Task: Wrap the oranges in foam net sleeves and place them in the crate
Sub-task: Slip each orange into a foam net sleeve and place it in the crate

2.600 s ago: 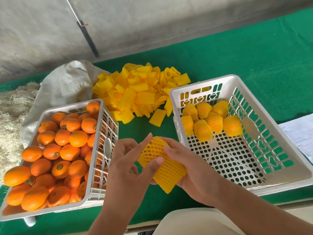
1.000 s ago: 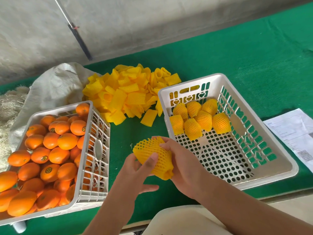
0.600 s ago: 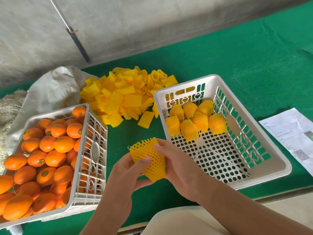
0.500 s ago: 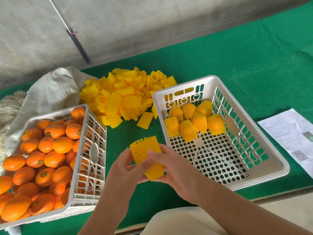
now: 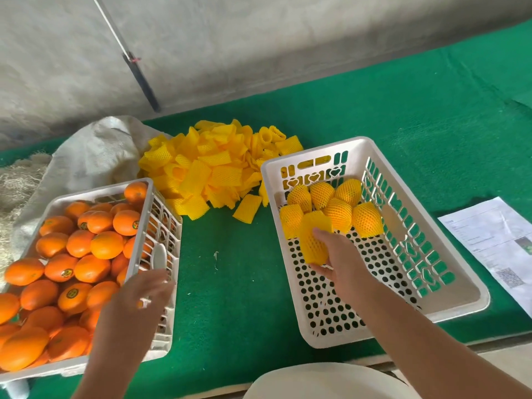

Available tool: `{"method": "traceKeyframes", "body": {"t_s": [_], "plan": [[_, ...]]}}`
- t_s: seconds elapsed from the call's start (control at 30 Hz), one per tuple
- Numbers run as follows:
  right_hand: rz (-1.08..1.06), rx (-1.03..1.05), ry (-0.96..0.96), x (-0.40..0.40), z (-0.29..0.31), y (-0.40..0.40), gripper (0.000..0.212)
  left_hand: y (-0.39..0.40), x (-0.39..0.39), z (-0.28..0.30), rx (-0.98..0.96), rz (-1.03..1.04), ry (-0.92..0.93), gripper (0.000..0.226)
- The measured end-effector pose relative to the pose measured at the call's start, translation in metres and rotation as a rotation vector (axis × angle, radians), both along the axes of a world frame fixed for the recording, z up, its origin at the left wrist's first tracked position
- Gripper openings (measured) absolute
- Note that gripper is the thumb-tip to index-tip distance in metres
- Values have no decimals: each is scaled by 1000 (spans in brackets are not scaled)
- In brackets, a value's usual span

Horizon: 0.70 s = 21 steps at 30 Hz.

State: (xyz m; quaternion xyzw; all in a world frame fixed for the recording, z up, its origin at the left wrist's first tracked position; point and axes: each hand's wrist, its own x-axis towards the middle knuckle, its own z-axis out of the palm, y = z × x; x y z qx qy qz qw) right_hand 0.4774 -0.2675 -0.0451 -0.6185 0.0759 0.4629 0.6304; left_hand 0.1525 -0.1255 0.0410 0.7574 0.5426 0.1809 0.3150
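My right hand (image 5: 336,262) holds a wrapped orange (image 5: 313,240) in a yellow foam net sleeve, low inside the white crate (image 5: 449,300) on the right. Several wrapped oranges (image 5: 339,207) lie at that crate's far end. My left hand (image 5: 135,300) hovers empty, fingers spread and blurred, over the right edge of the left crate (image 5: 161,254), which is full of bare oranges (image 5: 74,254). A pile of yellow foam net sleeves (image 5: 213,171) lies on the green table between and behind the crates.
A green cloth (image 5: 403,116) covers the table. A printed paper sheet (image 5: 501,246) lies right of the crate. A grey sack (image 5: 95,154) and straw (image 5: 17,180) sit at the back left. A dark rod (image 5: 141,82) leans on the concrete wall.
Both hands held the sleeved orange at the centre. Now my right hand has carried it into the right crate, and my left hand has let go and moved left to the orange crate.
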Motion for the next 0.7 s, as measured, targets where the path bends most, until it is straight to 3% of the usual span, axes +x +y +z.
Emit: {"method": "traceKeyframes", "body": {"t_s": [0.1, 0.17, 0.23, 0.3, 0.5, 0.6, 0.7], "plan": [[79, -122, 9, 5, -33, 11, 56, 41, -52, -35, 250, 54, 425, 55], [118, -154, 6, 6, -49, 24, 55, 66, -82, -62, 171, 47, 624, 82], [118, -179, -3, 7, -61, 39, 60, 80, -101, -86, 6, 46, 697, 92], [108, -236, -35, 8, -69, 52, 66, 82, -110, -104, -67, 49, 715, 82], [176, -229, -182, 16, -102, 73, 68, 88, -121, -134, 31, 62, 750, 49], [191, -258, -268, 15, -107, 83, 71, 96, -137, -154, 146, 28, 733, 55], [169, -304, -385, 15, -111, 94, 70, 106, -152, -174, 124, 28, 777, 56]]}}
